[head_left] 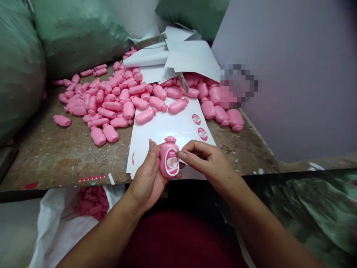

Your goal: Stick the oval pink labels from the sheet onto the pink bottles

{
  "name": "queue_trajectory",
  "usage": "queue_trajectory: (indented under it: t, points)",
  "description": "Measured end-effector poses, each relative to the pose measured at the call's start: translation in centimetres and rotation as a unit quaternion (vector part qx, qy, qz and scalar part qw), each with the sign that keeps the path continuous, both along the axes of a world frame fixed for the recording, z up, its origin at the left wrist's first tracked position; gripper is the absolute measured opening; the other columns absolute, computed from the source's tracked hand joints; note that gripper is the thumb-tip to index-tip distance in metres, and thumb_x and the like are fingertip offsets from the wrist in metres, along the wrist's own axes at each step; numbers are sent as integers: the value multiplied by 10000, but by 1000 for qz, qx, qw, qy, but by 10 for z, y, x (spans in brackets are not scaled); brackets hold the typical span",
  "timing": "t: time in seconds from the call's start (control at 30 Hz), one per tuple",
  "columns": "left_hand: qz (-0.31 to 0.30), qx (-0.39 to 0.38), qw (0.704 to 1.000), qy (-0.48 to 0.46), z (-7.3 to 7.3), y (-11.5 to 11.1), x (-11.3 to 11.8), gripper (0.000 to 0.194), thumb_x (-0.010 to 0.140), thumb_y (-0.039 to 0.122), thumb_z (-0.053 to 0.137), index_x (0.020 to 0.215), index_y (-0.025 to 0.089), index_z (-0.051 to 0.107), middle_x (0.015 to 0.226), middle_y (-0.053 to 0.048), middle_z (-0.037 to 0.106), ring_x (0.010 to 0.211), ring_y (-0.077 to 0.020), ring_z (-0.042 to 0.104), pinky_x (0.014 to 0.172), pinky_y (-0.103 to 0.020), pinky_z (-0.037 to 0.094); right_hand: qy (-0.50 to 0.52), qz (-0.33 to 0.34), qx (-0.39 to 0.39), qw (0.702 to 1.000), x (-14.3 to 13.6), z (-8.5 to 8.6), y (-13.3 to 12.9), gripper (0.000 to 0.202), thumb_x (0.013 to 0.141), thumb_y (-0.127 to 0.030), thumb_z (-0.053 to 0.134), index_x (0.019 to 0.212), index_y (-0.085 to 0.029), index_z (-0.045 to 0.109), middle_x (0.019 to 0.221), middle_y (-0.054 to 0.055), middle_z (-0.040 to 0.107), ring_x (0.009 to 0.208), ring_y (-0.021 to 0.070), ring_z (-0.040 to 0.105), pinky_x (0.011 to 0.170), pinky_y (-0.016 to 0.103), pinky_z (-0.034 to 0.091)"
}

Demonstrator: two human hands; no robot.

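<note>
A small pink bottle (164,160) stands upright in my left hand (147,176), its fingers wrapped behind it and the thumb along its left side. An oval label (172,162) reading "BABY" covers the bottle's front. My right hand (205,158) is pinched at the label's right edge, thumb and index finger together; whether the fingertips grip the label's edge is too small to tell. Beneath both hands lies a white label sheet (158,130) with a few oval labels (202,134) near its right side.
Many pink bottles (111,106) are heaped behind and left of the sheet, more at right. Loose white sheets (192,56) lie over the pile. Green sacks (78,29) stand at the back left. Below the table edge, an open white sack (52,219) holds pink bottles. A grey surface rises at right.
</note>
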State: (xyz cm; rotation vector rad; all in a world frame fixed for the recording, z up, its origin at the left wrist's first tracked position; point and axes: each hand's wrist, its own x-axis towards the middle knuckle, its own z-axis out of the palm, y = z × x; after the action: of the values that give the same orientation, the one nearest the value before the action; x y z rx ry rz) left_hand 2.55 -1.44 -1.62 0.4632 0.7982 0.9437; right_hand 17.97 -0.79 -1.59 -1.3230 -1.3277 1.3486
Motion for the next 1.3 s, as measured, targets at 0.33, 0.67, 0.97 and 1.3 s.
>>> queue_trajectory:
  t: [0.33,0.67,0.97,1.3]
  points:
    - [3,-6,1000,4,1,1,2,494,1029,528,297,1132,157,605,852,-45,685,664,-115,624,662,-237,549,17,-5,-4,1000,0,-2,1,292,762,-449,740,662,-208,608,622,-16,636,599,133,568,601,266,448]
    - [4,-8,1000,9,0,0,4,457,1025,520,348,1117,170,627,860,-30,670,663,-93,599,680,-222,545,12,-17,-7,1000,1,-5,1,329,723,-469,782,652,-203,604,615,-17,636,592,129,559,587,262,430]
    - [-34,10,999,16,0,-2,1,241,906,205,654,1143,209,617,937,5,617,798,-91,628,681,-190,527,-92,-34,82,992,2,-9,-4,257,851,-411,667,697,-213,610,603,-29,614,567,125,530,571,265,395]
    - [-68,-9,996,50,-1,-4,-6,736,662,-30,743,1301,258,519,1081,14,655,896,-80,627,806,-194,488,-122,-94,119,981,9,-12,-6,235,819,-429,687,781,-227,574,661,-35,522,608,133,475,589,283,368]
